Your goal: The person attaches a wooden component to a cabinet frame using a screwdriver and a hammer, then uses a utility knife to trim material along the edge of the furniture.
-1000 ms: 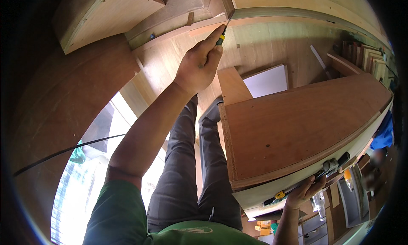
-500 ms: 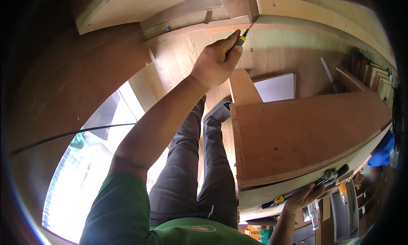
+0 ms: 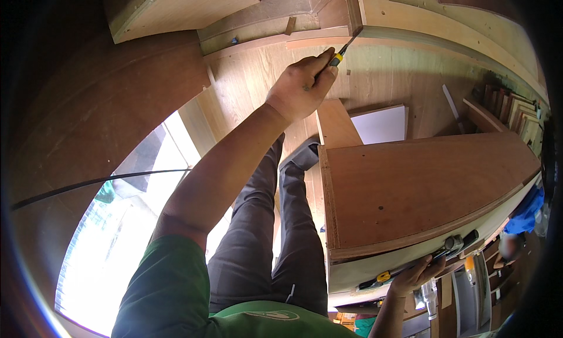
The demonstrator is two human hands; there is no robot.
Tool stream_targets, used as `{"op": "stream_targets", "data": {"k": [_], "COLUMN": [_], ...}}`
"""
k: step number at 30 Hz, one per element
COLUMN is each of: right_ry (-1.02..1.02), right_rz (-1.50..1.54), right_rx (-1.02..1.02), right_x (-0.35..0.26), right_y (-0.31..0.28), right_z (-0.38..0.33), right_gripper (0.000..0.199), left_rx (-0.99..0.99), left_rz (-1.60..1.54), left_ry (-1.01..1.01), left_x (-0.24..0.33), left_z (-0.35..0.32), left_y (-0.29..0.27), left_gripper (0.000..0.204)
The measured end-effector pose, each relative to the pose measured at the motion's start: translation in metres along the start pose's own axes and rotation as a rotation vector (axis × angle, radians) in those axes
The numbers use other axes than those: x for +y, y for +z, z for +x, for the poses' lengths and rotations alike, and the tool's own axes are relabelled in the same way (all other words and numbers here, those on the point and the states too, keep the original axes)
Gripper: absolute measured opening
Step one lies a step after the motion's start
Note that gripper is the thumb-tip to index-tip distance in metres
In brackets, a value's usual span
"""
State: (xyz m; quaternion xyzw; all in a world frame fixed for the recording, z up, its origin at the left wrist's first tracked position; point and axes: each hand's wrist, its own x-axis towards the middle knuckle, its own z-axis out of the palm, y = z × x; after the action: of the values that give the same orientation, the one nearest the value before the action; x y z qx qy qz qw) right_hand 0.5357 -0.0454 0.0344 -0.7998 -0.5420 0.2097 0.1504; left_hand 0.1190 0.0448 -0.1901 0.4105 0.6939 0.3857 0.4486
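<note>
My left hand (image 3: 300,85) reaches far ahead, closed round a slim tool (image 3: 338,58) with a yellow and dark handle. Its thin metal shaft points away, with the tip at the lower end of an upright wooden strip (image 3: 353,10); I cannot tell whether they touch. At the lower right, my right hand (image 3: 415,276) lies at the edge of the cream side of a wooden box (image 3: 431,188), fingers stretched out. Close to its fingertips are a hammer (image 3: 453,243) and a yellow and black tool (image 3: 383,277), whose kind is unclear.
A wood panel and a white board (image 3: 381,125) lie beyond the box. Stacked wood pieces (image 3: 519,112) stand at the far right. A curved wooden frame (image 3: 434,30) crosses the top, and a large brown panel (image 3: 117,97) fills the left. Bottles (image 3: 429,300) stand at lower right.
The view has shifted slightly. My left hand sits a little lower and further right in the picture, still holding the tool at the strip. My right hand stays beside the hammer.
</note>
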Motion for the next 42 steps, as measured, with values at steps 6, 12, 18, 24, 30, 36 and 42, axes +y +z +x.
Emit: {"op": "stream_targets", "data": {"k": [6,12,18,24,30,36,42], "right_ry": [0.012,0.025,0.024,0.058,0.023,0.037,0.051], "right_rz": [0.075,0.023,0.037,0.057,0.05,-0.032,-0.012], "right_rx": [-0.013,-0.035,-0.228,-0.277,-0.222,-0.248,-0.243], "right_x": [0.003,0.0,-0.014,-0.012,-0.009,-0.014,-0.011], "right_y": [-0.002,-0.007,-0.026,-0.032,-0.028,-0.034,-0.035], "right_z": [0.0,0.0,-0.006,-0.014,-0.015,-0.016,-0.017], "right_gripper": [0.047,0.05,0.053,0.055,0.052,0.033,0.028], "left_rx": [0.032,0.005,-0.004,-0.001,-0.013,-0.006,0.003], "left_rz": [-0.007,-0.011,-0.001,0.024,-0.004,-0.023,-0.091], "left_ry": [0.011,-0.052,-0.089,-0.106,-0.129,-0.152,-0.175], "left_x": [-0.001,0.002,0.003,0.005,0.008,0.002,-0.005], "left_z": [0.0,-0.002,-0.001,-0.001,-0.001,-0.002,0.001], "left_y": [0.002,0.001,0.001,0.002,0.003,0.004,0.008], "left_gripper": [0.042,0.043,0.045,0.047,0.047,0.046,0.043]}}
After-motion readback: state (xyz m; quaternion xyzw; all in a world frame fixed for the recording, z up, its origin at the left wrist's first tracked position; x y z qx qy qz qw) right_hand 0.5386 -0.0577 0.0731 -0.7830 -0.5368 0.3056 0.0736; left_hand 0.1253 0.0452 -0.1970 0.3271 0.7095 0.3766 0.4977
